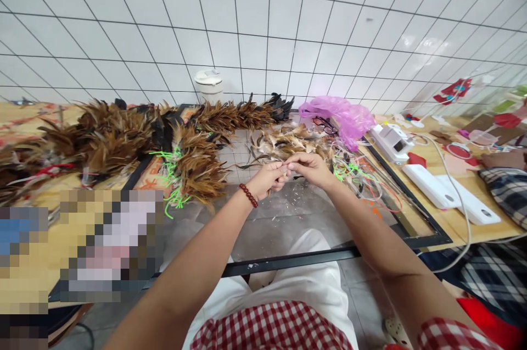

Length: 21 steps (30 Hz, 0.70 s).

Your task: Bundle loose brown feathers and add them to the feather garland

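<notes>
Tawny feathers [292, 144] lie in a loose pile just beyond the left hand [269, 181] and right hand [310, 168], probably for easy reach. Both hands' fingertips meet in a narrow pinch above the tabletop [255, 243], likely for fine control, though I cannot tell what they hold. Fuller bunches [201, 166] sit leftward, and a cup [209, 89] stands by the wall [251, 48], presumably clear of elbows.

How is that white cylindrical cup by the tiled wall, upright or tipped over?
Upright: the white cylindrical cup has its white lid on top, behind the brown feathers.
</notes>
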Motion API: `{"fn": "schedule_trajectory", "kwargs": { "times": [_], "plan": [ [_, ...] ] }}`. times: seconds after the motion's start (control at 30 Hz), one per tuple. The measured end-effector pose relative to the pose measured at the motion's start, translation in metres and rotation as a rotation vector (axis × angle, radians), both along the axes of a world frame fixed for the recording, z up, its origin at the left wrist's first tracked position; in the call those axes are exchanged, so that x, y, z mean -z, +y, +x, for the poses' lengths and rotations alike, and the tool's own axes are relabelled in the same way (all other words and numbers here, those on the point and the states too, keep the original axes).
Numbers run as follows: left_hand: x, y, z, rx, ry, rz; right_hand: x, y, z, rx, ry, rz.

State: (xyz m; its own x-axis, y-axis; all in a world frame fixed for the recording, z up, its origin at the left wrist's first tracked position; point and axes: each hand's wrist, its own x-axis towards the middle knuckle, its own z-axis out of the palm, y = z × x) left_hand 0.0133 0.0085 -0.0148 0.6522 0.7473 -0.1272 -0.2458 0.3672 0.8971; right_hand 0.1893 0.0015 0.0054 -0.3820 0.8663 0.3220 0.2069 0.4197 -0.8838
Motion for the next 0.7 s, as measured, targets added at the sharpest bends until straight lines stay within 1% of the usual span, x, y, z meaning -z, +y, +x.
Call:
{"fn": "schedule_trajectory", "kwargs": {
  "times": [0.07,0.2,0.23,0.3,0.33,0.37,0.4,0.43,0.47,0.5,0.53,0.57,0.6,0.63,0.7],
  "plan": [
    [-0.003,-0.003,0.002,-0.027,0.001,0.039,-0.002,-0.002,-0.002,0.061,-0.002,0.057],
    [-0.008,-0.008,0.008,-0.114,0.004,0.152,-0.008,-0.008,-0.008,0.214,-0.099,0.228],
    [-0.007,-0.008,0.010,-0.141,0.014,0.184,-0.009,-0.008,-0.009,0.227,-0.118,0.237],
    [-0.005,-0.008,0.012,-0.209,0.035,0.231,-0.013,-0.007,-0.006,0.215,-0.138,0.200],
    [-0.004,-0.008,0.013,-0.242,0.042,0.237,-0.016,-0.005,0.000,0.220,-0.135,0.166],
    [-0.003,-0.007,0.013,-0.268,0.044,0.231,-0.018,-0.003,0.008,0.256,-0.132,0.139],
    [-0.002,-0.006,0.013,-0.289,0.043,0.214,-0.021,0.000,0.020,0.329,-0.131,0.120],
    [-0.001,-0.005,0.013,-0.308,0.038,0.194,-0.023,0.003,0.035,0.471,-0.133,0.123],
    [0.000,-0.005,0.013,-0.328,0.030,0.174,-0.023,0.006,0.052,0.653,-0.173,0.155],
    [0.001,-0.004,0.013,-0.346,0.021,0.155,-0.023,0.009,0.069,0.847,-0.258,0.194],
    [0.001,-0.003,0.013,-0.360,0.013,0.139,-0.022,0.012,0.086,0.994,-0.399,0.191],
    [0.002,-0.002,0.012,-0.373,0.011,0.125,-0.019,0.015,0.100,1.049,-0.571,0.139],
    [0.003,-0.002,0.012,-0.382,0.011,0.113,-0.015,0.017,0.111,1.044,-0.729,0.060],
    [0.004,-0.002,0.012,-0.390,0.012,0.104,-0.011,0.019,0.119,1.017,-0.825,0.001],
    [0.005,-0.001,0.012,-0.402,0.011,0.088,-0.003,0.021,0.125,0.923,-0.968,-0.067]
  ]
}}
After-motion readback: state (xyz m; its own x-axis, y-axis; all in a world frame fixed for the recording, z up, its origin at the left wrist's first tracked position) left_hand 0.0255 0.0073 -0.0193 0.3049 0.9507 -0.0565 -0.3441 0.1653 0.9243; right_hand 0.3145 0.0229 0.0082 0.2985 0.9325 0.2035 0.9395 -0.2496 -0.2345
